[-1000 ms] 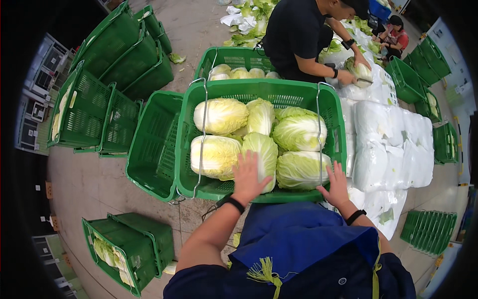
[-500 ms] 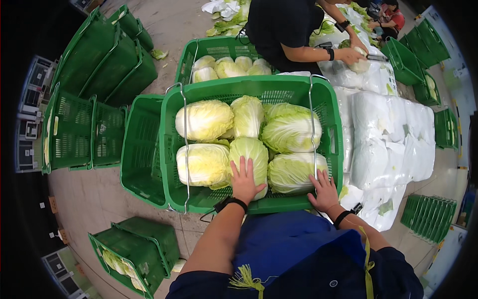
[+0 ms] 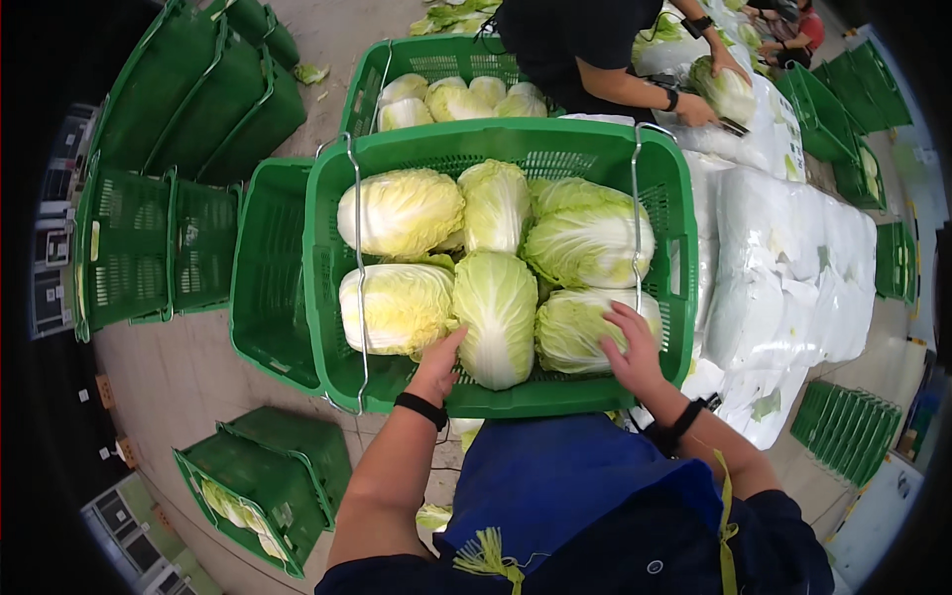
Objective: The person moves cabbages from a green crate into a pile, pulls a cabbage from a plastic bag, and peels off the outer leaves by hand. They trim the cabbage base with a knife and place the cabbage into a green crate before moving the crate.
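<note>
A green plastic basket (image 3: 496, 402) with wire handles holds several napa cabbages in two rows. My left hand (image 3: 439, 365) is at the near side, in the gap between the near-left yellowish cabbage (image 3: 395, 307) and the near-middle cabbage (image 3: 498, 322). Its fingers look stretched out, some of them hidden low beside the leaves. Over the near-right cabbage (image 3: 585, 330), my right hand (image 3: 637, 349) lies with fingers apart, touching its right part. Neither hand grips anything.
An empty-looking green basket (image 3: 273, 268) stands to the left, another with cabbages (image 3: 451, 104) behind. Stacked baskets (image 3: 129, 248) line the far left. White plastic-wrapped bundles (image 3: 783, 258) lie right. A co-worker's hands (image 3: 699, 107) hold a cabbage (image 3: 722, 89) and a knife (image 3: 734, 127).
My left hand has moved off the top of the near-middle cabbage to its left side. My right hand has shifted up onto the near-right cabbage. The co-worker's cabbage has turned.
</note>
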`<state>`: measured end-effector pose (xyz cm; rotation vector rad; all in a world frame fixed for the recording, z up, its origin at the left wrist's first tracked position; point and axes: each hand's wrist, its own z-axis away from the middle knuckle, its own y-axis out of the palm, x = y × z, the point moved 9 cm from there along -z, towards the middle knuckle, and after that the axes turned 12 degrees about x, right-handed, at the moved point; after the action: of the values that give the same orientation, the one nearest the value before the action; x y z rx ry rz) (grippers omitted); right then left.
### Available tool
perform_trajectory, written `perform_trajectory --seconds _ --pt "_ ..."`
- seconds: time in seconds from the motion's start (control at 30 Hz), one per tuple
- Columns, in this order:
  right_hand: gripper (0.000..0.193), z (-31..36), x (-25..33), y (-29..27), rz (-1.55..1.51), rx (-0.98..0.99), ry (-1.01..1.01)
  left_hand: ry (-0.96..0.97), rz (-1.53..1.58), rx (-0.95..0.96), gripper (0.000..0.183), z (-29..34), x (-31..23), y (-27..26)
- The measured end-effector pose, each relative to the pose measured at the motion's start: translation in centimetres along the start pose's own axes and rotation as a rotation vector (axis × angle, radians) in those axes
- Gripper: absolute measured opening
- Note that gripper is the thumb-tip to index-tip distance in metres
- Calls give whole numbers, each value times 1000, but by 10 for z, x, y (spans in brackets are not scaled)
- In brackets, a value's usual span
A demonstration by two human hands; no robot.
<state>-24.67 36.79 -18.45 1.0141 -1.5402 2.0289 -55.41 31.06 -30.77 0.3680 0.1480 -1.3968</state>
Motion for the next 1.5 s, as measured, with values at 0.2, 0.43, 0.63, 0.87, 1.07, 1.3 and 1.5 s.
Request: perform_trajectory --seconds 0.2,0.43,0.63,0.87,1.07,1.3,1.5 --pt "52 -140 4 110 -184 310 135 225 -221 144 86 -36 -23 37" --pt "78 -140 -20 152 -173 599 488 169 -770 -60 112 -20 -34 28" --pt "76 -138 -29 157 -250 549 546 86 -882 -44 114 -21 -33 30" --pt "77 -155 -37 180 -213 460 536 194 -812 36 112 -40 -35 15" --pt "75 -152 -35 177 -281 380 515 276 -802 15 113 -42 -34 15" --pt "85 -154 -26 168 -176 443 506 267 -873 16 107 -50 -32 16" --pt "80 -130 6 127 -134 395 264 275 -944 96 74 -9 -41 17"
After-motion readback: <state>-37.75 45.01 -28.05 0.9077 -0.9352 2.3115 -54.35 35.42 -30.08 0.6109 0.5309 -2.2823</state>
